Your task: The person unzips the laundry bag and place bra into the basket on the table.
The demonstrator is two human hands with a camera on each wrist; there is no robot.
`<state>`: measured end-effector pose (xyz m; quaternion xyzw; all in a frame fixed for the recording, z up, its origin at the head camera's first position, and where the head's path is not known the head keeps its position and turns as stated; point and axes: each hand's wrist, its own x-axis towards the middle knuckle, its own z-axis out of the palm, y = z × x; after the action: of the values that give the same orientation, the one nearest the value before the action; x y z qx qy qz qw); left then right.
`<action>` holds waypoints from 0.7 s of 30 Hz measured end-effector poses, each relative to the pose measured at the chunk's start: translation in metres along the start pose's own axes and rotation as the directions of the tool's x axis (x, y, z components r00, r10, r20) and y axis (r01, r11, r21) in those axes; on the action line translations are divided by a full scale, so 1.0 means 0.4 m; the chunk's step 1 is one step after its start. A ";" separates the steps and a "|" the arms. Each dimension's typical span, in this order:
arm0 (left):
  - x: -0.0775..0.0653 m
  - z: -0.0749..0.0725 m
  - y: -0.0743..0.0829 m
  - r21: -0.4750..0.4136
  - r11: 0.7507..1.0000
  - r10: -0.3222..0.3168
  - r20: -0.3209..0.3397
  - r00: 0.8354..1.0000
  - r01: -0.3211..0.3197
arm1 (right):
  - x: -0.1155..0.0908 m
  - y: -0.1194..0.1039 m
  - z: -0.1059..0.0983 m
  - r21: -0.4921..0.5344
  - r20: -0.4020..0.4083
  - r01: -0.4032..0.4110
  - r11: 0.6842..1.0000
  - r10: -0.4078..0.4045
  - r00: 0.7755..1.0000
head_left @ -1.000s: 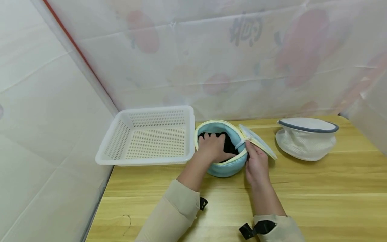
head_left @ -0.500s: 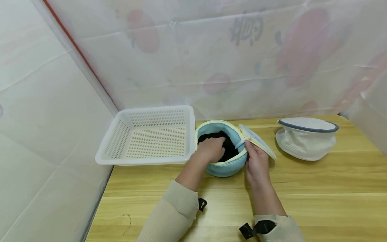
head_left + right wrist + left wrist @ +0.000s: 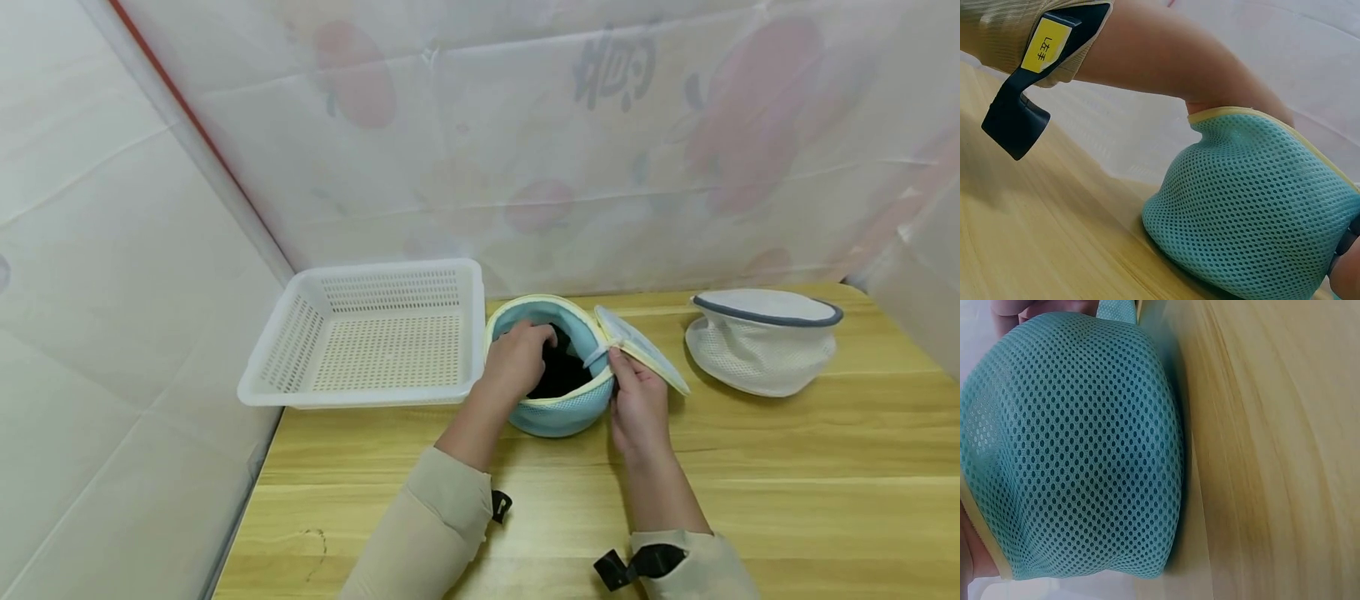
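Note:
A round light-blue mesh laundry bag (image 3: 558, 421) with yellow piping stands unzipped on the table, its lid (image 3: 645, 350) folded out to the right. Black cloth (image 3: 558, 375) lies bunched inside. My left hand (image 3: 513, 362) reaches over the near-left rim, fingers curled down at the cloth; their tips are hidden in it. With thumb and fingers my right hand (image 3: 637, 400) pinches the bag's right rim beside the lid's hinge. In the left wrist view the bag's mesh wall (image 3: 1085, 444) fills much of the frame; the right wrist view shows my left forearm (image 3: 1166, 53) passing over the rim.
Left of the bag, close against it, stands a white plastic basket (image 3: 360, 398) with slotted walls. A white mesh bag with grey trim (image 3: 761, 354) sits at the back right. Behind the wooden table (image 3: 555, 517) hangs a pale printed sheet (image 3: 465, 150).
My left hand has gone from spread fingers over the black cloth to curled fingers and turned inside the bag. The cloth has shifted and bunched. My right hand keeps its hold on the rim.

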<state>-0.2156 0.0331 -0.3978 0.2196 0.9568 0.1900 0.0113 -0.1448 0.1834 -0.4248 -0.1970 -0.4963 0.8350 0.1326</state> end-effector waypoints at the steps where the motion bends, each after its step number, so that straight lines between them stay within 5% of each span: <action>1: 0.000 0.000 0.000 0.006 1.000 0.000 0.008 1.000 0.000 | 0.000 0.000 0.000 -0.001 -0.001 -0.001 1.000 0.001 1.000; 11: -0.002 0.010 0.004 0.046 0.999 -0.021 0.147 0.989 0.014 | 0.000 0.002 0.002 -0.002 0.001 0.003 1.000 -0.003 1.000; 21: 0.007 0.002 -0.008 -0.086 0.995 -0.038 0.173 0.984 0.054 | -0.001 0.005 0.001 -0.015 0.016 0.004 1.000 -0.003 1.000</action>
<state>-0.2192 0.0320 -0.3995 0.2123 0.9475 0.2132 0.1079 -0.1449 0.1821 -0.4265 -0.1904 -0.5038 0.8327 0.1287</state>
